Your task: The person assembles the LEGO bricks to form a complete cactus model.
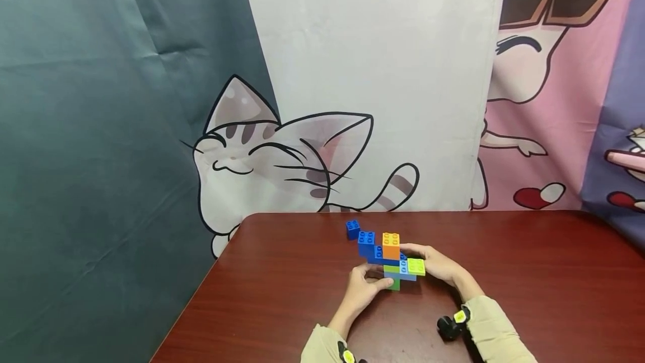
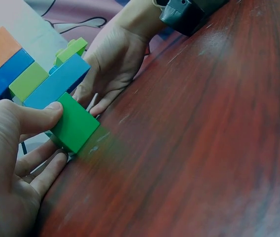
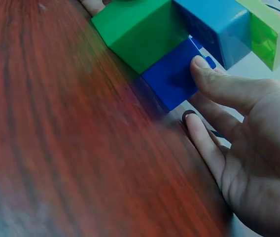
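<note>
A toy building-brick structure (image 1: 391, 251), stepped in blue, orange and green, stands on the table between both hands. My left hand (image 1: 364, 289) grips its bottom green brick (image 2: 76, 123), thumb on the near side and fingers behind. Reaching round the structure's right side, my right hand (image 1: 440, 266) pinches a dark blue brick (image 3: 172, 74) low down, right beside that green brick. Above it sit a light blue brick (image 3: 219, 29) and a lime brick (image 3: 268, 37). An orange brick (image 1: 391, 250) tops the stack. In the head view, the structure hides the right fingertips.
Another blue brick (image 1: 353, 229) shows just beyond the structure's left end. The dark red wooden table (image 1: 544, 273) extends to both sides. Behind its far edge hangs a cloth backdrop (image 1: 378, 43) with cartoon figures. A black wrist camera (image 1: 448, 328) juts from the right sleeve.
</note>
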Motion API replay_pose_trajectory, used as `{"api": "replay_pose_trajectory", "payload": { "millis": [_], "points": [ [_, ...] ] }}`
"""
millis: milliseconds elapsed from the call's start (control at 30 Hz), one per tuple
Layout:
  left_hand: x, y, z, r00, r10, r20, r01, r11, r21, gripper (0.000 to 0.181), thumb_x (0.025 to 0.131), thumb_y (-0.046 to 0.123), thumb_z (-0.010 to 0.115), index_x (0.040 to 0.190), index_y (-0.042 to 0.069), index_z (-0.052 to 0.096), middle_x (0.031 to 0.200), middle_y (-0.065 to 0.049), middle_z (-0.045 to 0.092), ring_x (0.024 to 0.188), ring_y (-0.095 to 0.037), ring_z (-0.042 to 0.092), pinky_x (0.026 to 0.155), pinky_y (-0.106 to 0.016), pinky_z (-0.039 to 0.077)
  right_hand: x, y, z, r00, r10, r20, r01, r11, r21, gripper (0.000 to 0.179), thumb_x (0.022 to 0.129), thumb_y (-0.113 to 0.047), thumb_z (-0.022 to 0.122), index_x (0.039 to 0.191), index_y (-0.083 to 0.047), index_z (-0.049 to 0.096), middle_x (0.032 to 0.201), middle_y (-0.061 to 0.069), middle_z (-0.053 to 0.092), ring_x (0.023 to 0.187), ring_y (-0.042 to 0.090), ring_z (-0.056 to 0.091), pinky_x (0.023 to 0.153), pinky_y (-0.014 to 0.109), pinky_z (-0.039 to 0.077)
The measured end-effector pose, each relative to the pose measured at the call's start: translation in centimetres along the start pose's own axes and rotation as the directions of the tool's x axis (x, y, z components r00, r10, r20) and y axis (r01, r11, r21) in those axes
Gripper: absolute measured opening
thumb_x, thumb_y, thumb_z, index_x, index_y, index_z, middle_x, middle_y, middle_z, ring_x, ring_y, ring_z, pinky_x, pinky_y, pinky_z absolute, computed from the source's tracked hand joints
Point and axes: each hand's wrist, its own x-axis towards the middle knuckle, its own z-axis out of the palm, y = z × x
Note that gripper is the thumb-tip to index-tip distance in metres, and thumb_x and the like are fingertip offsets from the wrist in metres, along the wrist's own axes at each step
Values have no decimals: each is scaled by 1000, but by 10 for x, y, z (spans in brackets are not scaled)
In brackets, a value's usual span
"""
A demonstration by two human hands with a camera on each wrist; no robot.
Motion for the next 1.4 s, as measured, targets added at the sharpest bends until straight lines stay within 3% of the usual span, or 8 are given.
{"api": "replay_pose_trajectory", "payload": {
  "millis": [133,367,600,867,1000,1167,1267,1400],
  "points": [
    [1,0,-1,1000,-2,-2,2,1000,4,29,81,9,77,108,2,70,101,-18,71,85,-14,67,72,-15,53,1,-1,1,1000,8,-28,-8,1000,10,52,93,-21,62,141,-5,49,137,24,53,116,31,50,92,33,45],
    [0,0,-1,1000,-5,-3,5,999,35,31,82,10,77,110,1,69,100,-17,72,83,-13,69,73,-17,55,-1,2,0,988,36,-149,-33,999,22,47,92,-9,60,137,-3,51,134,24,56,117,32,55,95,37,48],
    [3,1,1,1000,-3,-10,3,1000,18,31,81,9,78,110,2,70,101,-17,72,83,-12,69,73,-17,55,-3,2,-2,974,54,-220,-32,994,101,55,95,-25,63,141,-1,45,138,29,51,113,30,59,85,23,53],
    [2,0,0,1000,-1,-7,2,999,35,32,81,11,78,110,2,69,100,-17,72,81,-8,67,72,-14,53,-6,-1,0,956,131,-263,-73,974,216,57,97,-32,60,143,-7,41,137,28,47,108,22,61,88,29,57],
    [1,2,0,1000,-3,-15,4,999,34,31,81,11,78,109,2,70,99,-16,72,80,-8,67,70,-15,53,-9,-2,-1,950,163,-267,-62,934,351,60,100,-34,54,148,-6,30,131,12,52,103,10,63,87,24,56],
    [-1,4,0,1000,-11,-20,11,1000,15,29,81,11,78,107,1,70,98,-16,73,78,-8,66,69,-15,53,-20,-7,0,941,161,-299,36,828,559,39,102,-27,49,139,-18,39,111,-14,58,95,1,65,84,19,54],
    [-1,4,0,1000,-20,-21,20,1000,3,29,80,10,78,106,0,70,98,-16,73,78,-7,66,68,-15,52,-26,-12,4,932,152,-330,105,757,645,21,103,-22,47,122,-30,51,105,-16,62,91,2,65,80,19,54],
    [0,2,0,999,-26,-20,26,1000,10,29,81,10,78,107,1,70,99,-16,73,79,-8,66,69,-14,52,-33,-16,8,928,124,-352,159,722,673,21,104,-22,42,112,-36,57,103,-16,64,87,2,64,75,18,52]
  ]
}}
